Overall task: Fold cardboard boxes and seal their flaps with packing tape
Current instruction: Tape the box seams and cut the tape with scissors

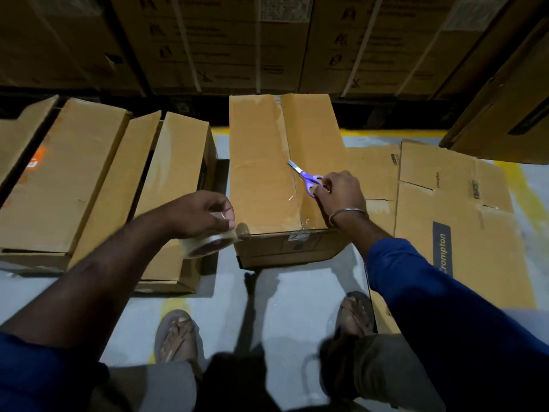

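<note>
Left hand is curled down over the roll of clear tape, fingers clamped on its top edge, holding it just off the near left corner of the closed box in the middle. Right hand is on the box top, fingertips closed around the handle loops of the purple scissors, whose blades lie flat on the cardboard, pointing away along the center seam. A glossy strip of tape runs down that seam to the near edge. The box sits on a pale grey floor with yellow painted lines. To its left, two more boxes with flaps up; to its right, flattened cardboard printed "Crompton". Dim stacked cartons wall off the back. Sandalled feet are planted just short of the box.
</note>
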